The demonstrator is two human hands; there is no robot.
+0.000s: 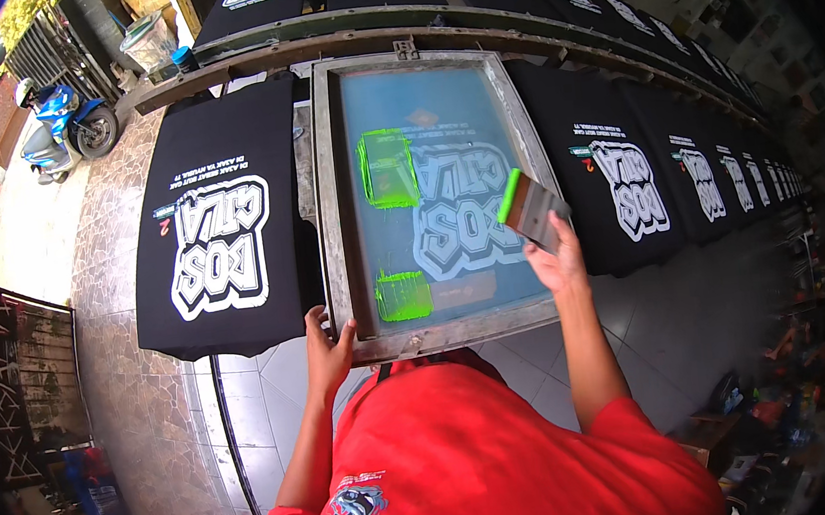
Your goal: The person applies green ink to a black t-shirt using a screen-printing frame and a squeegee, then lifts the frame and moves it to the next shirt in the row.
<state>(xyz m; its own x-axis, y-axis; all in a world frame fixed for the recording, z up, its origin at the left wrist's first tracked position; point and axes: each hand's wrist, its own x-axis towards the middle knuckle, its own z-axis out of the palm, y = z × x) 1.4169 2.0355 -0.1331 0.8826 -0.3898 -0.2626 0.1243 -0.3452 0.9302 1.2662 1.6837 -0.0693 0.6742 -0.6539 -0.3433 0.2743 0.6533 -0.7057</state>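
In the right hand (558, 262), the squeegee (537, 209) slants, green edge (511, 196) leftward

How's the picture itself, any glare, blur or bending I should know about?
In the head view, daylight washes out the ground near the motorbike; the row of shirts curves toward the right rim; the lower right clutter sinks into murky shade; the right hand and squeegee look fairly sharp.

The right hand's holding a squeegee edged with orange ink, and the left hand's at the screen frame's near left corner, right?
No: the head view shows green ink on the squeegee, not orange. The right hand holds it, with the left hand at the near left corner of the frame.
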